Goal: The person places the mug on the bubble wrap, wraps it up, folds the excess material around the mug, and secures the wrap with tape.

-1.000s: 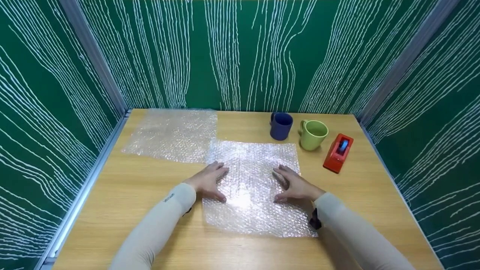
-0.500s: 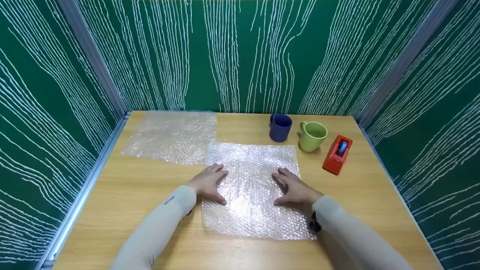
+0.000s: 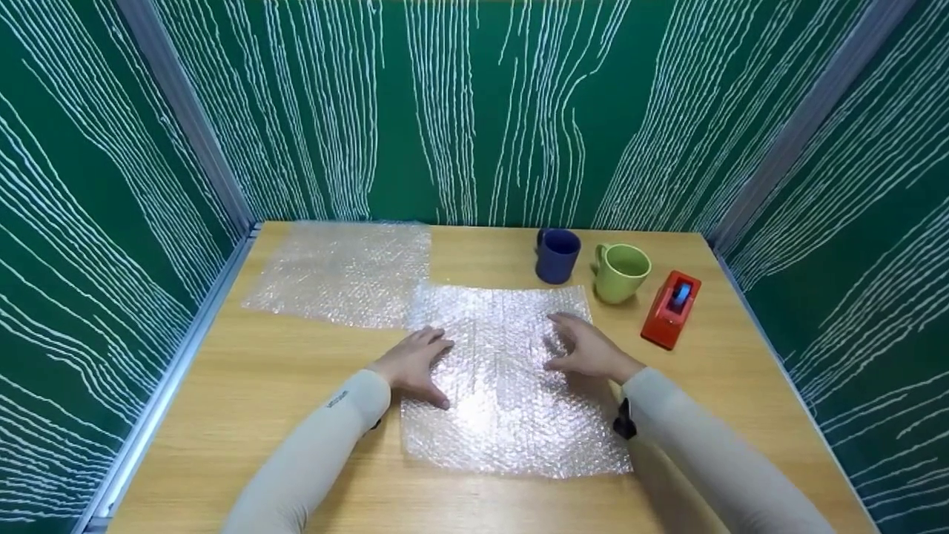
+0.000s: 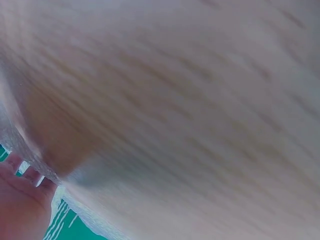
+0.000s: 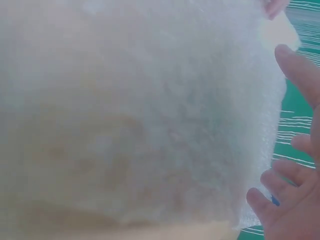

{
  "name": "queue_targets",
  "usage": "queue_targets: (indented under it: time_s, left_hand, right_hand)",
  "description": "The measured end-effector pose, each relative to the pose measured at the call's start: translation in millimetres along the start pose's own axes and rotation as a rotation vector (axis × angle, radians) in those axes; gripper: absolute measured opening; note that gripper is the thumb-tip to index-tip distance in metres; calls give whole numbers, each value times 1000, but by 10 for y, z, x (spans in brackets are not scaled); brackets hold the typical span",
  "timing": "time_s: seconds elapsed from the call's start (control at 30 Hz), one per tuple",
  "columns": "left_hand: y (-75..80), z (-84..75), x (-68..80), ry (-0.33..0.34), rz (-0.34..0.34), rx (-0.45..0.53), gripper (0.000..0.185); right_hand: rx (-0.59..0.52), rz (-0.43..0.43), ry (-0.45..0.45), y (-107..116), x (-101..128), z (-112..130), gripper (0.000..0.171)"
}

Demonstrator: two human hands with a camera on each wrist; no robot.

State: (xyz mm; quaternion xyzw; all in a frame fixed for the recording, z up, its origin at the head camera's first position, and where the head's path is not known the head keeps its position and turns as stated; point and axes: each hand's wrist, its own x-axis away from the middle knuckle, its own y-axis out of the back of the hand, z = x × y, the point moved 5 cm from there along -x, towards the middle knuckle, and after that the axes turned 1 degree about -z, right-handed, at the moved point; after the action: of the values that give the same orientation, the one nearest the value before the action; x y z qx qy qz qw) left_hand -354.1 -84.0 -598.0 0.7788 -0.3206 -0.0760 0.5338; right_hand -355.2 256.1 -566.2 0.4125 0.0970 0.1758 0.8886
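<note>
A sheet of clear bubble wrap (image 3: 497, 430) lies flat on the table in front of me. My left hand (image 3: 411, 365) rests at its left edge, thumb and fingers spread apart; the left wrist view catches part of its palm and fingers (image 4: 32, 175) low in the corner. Over the right part of the sheet, my right hand (image 3: 593, 350) hovers with loosely bent, spread fingers and nothing between them. The right wrist view shows that hand's fingers (image 5: 287, 180) apart beside the bubble wrap (image 5: 200, 110).
A second bubble wrap sheet (image 3: 341, 274) lies at the back left, its corner meeting the first. Beyond the near sheet stand a dark blue mug (image 3: 556, 259) and a green mug (image 3: 620, 276). To their right is a red tape dispenser (image 3: 667, 319). Green walls (image 3: 400, 163) enclose the table.
My right hand has moved a little away from me over the sheet, its fingertips drawing closer together. My left hand and the sheet have stayed in place.
</note>
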Motion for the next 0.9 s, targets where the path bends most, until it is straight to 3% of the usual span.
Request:
queue_targets:
  time_s: [0.4, 0.9]
  left_hand:
    - [4, 2, -18, -6, 17, -8, 121]
    - [7, 15, -19, -13, -8, -17, 124]
  right_hand:
    - [-48, -83, -150, 341, -348, 61, 99]
    - [-91, -224, -229, 618, -692, -32, 101]
